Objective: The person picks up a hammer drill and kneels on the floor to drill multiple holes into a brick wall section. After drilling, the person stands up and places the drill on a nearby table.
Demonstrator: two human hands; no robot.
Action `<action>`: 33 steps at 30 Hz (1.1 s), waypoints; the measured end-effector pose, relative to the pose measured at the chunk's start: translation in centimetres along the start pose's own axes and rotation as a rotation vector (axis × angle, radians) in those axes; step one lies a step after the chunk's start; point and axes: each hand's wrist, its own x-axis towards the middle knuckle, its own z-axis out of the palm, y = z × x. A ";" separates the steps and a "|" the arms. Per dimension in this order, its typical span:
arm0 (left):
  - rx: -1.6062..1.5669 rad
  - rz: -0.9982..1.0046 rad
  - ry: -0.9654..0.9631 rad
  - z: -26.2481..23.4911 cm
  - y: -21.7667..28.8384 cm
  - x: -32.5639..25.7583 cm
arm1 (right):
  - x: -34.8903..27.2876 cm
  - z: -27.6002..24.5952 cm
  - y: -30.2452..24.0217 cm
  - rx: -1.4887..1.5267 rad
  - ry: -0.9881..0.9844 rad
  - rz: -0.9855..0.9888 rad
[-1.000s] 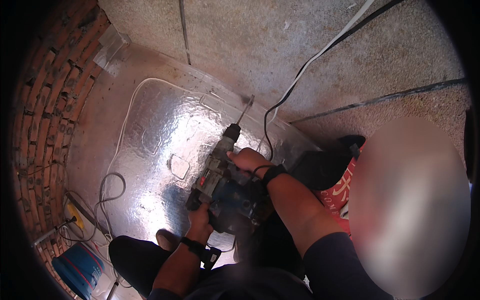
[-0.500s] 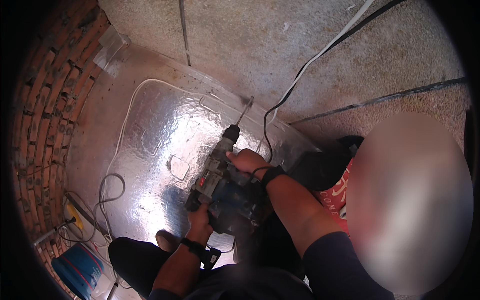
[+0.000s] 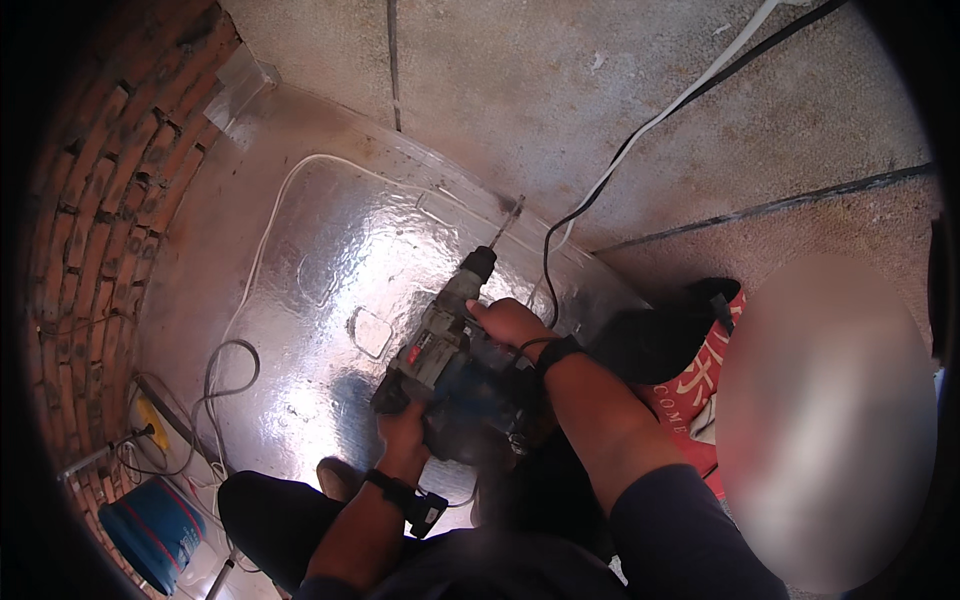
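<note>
- The hammer drill (image 3: 450, 365) sits low in the middle of the view, slanted up and to the right, held above a shiny foil sheet (image 3: 330, 260) that covers the floor.
- Its drill bit (image 3: 505, 222) points at the seam where the foil meets the grey concrete wall (image 3: 560, 90); whether the tip actually touches cannot be told.
- The left hand (image 3: 405, 435) is clenched on the rear of the drill from below, with a dark watch (image 3: 405, 497) on that wrist.
- The right hand (image 3: 515, 322) grasps the top of the body just behind the chuck, fingers wrapped over it, a dark band on that wrist.
- Judging by its bulk and metal front, the drill looks heavy and stiff, and nose-heavy; it wants two hands, one at the rear handle and one well forward, as here. The casing looks dusty, so a firm hold seems wise.
- A black cord (image 3: 600, 190) and a white cable (image 3: 690, 95) run up the wall just beside the bit; they could snag.
- A thin white wire (image 3: 255, 250) loops over the foil on the left, near a brick wall (image 3: 110, 190).
- A blue bucket (image 3: 150, 530) stands at the lower left.
- A red printed bag (image 3: 700, 385) lies to the right of the right forearm.
</note>
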 end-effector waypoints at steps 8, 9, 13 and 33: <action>0.116 0.099 0.122 -0.1 -1.8 0.6 | 0.8 0.8 1.2 0.046 -0.035 -0.068; 0.115 0.113 0.128 -0.8 -2.2 1.1 | 0.8 1.3 1.2 0.055 -0.053 -0.072; 0.033 -0.012 0.123 -1.7 -1.8 1.2 | 1.7 3.5 0.9 -0.138 0.064 -0.124; 0.181 0.147 0.156 -1.7 -2.2 2.4 | 2.5 3.6 1.8 -0.030 0.033 -0.135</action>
